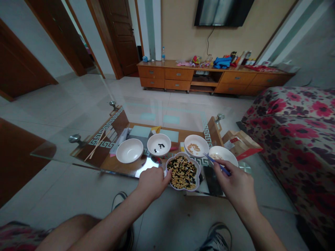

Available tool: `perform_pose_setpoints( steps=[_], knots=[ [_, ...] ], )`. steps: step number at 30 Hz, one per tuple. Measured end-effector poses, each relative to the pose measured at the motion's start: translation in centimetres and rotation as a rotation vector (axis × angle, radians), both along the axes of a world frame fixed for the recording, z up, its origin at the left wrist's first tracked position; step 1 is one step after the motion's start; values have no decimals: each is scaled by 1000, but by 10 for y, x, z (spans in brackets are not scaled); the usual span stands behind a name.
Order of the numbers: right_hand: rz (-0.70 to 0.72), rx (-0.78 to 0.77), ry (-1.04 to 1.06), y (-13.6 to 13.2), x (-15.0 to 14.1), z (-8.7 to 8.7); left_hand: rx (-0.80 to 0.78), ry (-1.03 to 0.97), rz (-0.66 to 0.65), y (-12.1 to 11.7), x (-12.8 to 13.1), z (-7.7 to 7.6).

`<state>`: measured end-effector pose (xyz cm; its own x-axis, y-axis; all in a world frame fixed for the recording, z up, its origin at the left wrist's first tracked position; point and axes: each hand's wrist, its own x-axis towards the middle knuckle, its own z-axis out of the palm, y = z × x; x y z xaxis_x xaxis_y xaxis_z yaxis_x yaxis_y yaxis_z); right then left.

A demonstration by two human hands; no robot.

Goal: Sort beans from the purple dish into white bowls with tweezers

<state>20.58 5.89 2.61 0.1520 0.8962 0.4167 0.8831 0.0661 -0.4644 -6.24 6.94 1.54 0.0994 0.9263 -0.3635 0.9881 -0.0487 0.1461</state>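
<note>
My left hand [153, 183] is closed on the left rim of a flower-shaped bowl [198, 174], its thumb over the edge. Mixed yellow and black beans or grains [183, 172] fill that bowl. Pinched in my right hand [235, 183] are blue-purple tweezers [225, 170], their tips near the right edge of a white bowl [187, 138] holding some orange-yellow grains [193, 149]. Partly behind the right hand stands another white bowl [230, 155] with a few pale bits. Black beans [160, 145] lie in a third white bowl [150, 139]. Farthest left is a white bowl [129, 151] with nothing visible inside.
The bowls stand on a glass table [167, 106] with metal supports. Chopsticks [96, 146] lie at its left, and a dark phone-like object [212, 179] shows near the front right. Beyond the right end are a paper bag [239, 143] and a flowered sofa [293, 139].
</note>
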Motion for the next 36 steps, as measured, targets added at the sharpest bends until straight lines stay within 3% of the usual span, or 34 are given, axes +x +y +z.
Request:
perform_pose_setpoints(
  steps=[5, 12, 21, 30, 33, 36],
  knots=[
    [106, 59, 22, -1, -7, -3, -8, -5, 4, 1, 0, 1],
    [83, 94, 93, -4, -14, 0, 0, -3, -9, 1, 0, 1],
    [187, -27, 90, -7, -11, 3, -9, -7, 0, 0, 1, 3],
    [153, -101, 125, -11, -26, 11, -19, -16, 8, 0, 0, 2],
    [148, -157, 75, -11, -23, 9, -22, -19, 6, 1, 0, 2],
    [230, -226, 49, -10, -20, 4, -23, -14, 8, 1, 0, 3]
  ],
)
